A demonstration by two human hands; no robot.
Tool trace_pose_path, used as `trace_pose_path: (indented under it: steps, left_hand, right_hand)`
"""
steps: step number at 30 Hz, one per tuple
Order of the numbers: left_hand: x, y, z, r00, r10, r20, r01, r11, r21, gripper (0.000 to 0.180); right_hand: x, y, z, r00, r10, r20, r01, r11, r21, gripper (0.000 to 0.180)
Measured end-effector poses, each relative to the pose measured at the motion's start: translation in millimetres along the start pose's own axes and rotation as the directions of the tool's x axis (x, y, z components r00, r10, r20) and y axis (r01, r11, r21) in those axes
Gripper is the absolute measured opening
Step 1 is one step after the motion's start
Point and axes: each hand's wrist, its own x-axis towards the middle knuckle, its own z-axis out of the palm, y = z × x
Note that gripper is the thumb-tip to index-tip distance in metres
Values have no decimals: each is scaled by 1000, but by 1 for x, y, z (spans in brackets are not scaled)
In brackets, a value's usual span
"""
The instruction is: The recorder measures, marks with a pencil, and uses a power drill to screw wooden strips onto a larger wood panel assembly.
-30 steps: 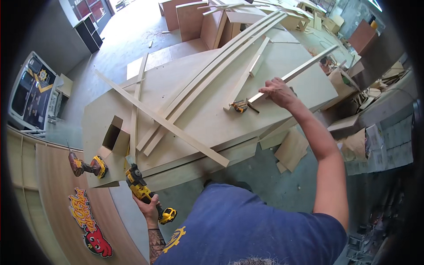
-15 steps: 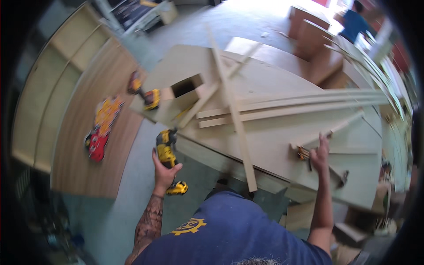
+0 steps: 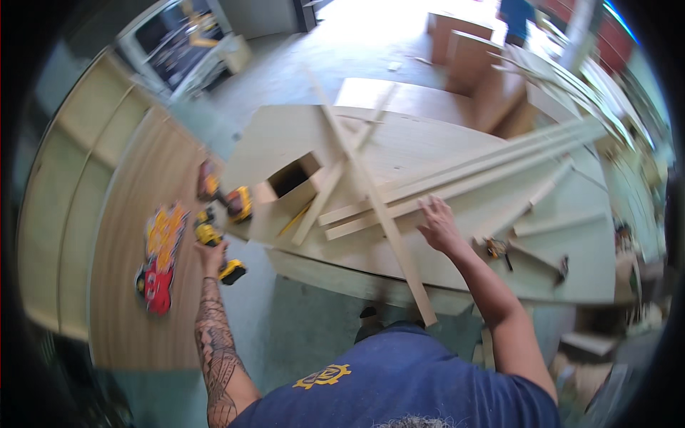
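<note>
Clasped in the left hand (image 3: pixel 210 257), the tool (image 3: pixel 207 231) slants head (image 3: pixel 205 215) far-left, battery (image 3: pixel 233 272) near-right, the drill (image 3: pixel 238 204) just beyond, while the right hand (image 3: pixel 440 227) spreads empty over a strip (image 3: pixel 353 226).

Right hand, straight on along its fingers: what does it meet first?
Right hand would likely meet the nearer parallel wooden strip, just at its fingertips; depth is unclear, so it may pass above.

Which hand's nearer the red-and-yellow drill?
Left. The left hand, gripping a yellow tool, is just below the drill in view; the right hand is far to its right.
</note>
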Motion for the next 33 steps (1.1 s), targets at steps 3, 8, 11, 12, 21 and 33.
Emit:
trace_pose_path:
  steps: [3, 8, 11, 12, 21, 33]
  left_hand:
    - [66, 46, 101, 993, -26, 118, 17, 997, 70, 81]
    - [120, 55, 101, 973, -11, 232, 22, 999, -47, 77]
    - [127, 62, 145, 900, 199, 388, -205, 978, -27, 70]
    - [119, 70, 164, 871, 227, 435, -292, 952, 88, 68]
    - [135, 64, 128, 930, 32, 366, -217, 852, 477, 67]
    - [102, 55, 126, 915, 324, 241, -374, 904, 205, 33]
  right_hand:
    - [-4, 36, -10, 973, 224, 51, -213, 963, -169, 73]
    - [9, 25, -38, 950, 224, 217, -182, 963, -199, 73]
    - [6, 38, -33, 903, 380, 197, -319, 905, -282, 68]
    - [1, 46, -29, 886, 430, 176, -352, 868, -350, 67]
    - [1, 37, -20, 733, 680, -31, -681, 732, -22, 64]
    - [43, 104, -1, -63, 998, -9, -746, -41, 665, 132]
